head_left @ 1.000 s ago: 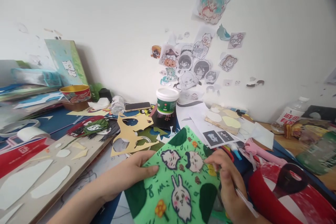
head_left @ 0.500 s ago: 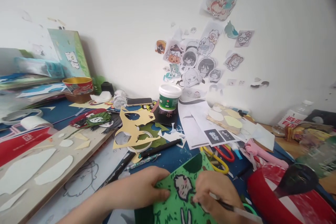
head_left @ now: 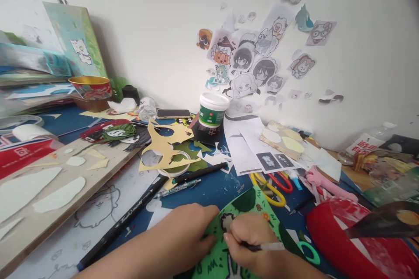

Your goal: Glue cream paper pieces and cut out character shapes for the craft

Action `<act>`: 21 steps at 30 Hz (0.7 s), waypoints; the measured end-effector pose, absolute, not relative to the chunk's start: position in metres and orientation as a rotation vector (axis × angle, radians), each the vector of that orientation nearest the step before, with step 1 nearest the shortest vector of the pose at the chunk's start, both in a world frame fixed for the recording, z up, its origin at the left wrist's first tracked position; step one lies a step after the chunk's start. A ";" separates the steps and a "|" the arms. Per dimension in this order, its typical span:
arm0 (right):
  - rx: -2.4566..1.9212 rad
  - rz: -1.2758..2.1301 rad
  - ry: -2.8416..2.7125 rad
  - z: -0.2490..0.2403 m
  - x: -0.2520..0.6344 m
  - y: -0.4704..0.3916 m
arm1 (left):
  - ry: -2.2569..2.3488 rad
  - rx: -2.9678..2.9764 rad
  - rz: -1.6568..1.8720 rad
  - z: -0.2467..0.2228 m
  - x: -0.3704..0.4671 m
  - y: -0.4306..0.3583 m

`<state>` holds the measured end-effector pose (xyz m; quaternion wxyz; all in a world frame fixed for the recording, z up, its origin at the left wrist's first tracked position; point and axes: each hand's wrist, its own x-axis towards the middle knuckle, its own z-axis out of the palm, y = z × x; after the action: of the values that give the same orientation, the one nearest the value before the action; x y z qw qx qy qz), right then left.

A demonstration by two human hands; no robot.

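A green painted panel [head_left: 244, 202] with dark grass marks and pale figures lies tilted at the bottom centre of the head view. My left hand [head_left: 186, 237] grips its left edge, the thumb on top and the other fingers mostly out of sight. My right hand [head_left: 250, 239] is closed around a slim pen [head_left: 266, 247] with a dark grip and a clear end. That fist rests over the panel's middle and covers part of a painted figure; the pen's tip is hidden. Yellow-handled scissors [head_left: 271, 195] lie just beyond the panel.
Black markers [head_left: 124, 222] and cut yellow paper [head_left: 166, 163] lie left of centre. A white-and-green tub [head_left: 214, 115] stands near the wall. To the left is a board [head_left: 108, 157] with paper cutouts. A pink tool [head_left: 327, 183] and a red object [head_left: 327, 231] sit at right.
My right hand has shifted left and up over the panel with the pen, now covering part of a pale figure. The view has tilted down, and the panel appears turned slightly.
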<state>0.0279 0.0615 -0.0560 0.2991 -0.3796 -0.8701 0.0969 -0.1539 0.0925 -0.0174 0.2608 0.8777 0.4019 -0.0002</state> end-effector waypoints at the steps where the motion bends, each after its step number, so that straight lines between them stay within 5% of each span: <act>1: -1.010 0.231 -2.329 -0.057 0.028 0.062 | 1.089 2.381 -0.008 -0.017 -0.154 0.093; 21: -0.955 0.319 -2.397 -0.056 0.029 0.064 | 1.078 2.425 -0.049 -0.023 -0.153 0.093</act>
<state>0.0287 0.0640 -0.0558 0.2674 -0.3539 -0.8884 0.1182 -0.1527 0.0932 -0.0229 0.2410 0.8867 0.3942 -0.0178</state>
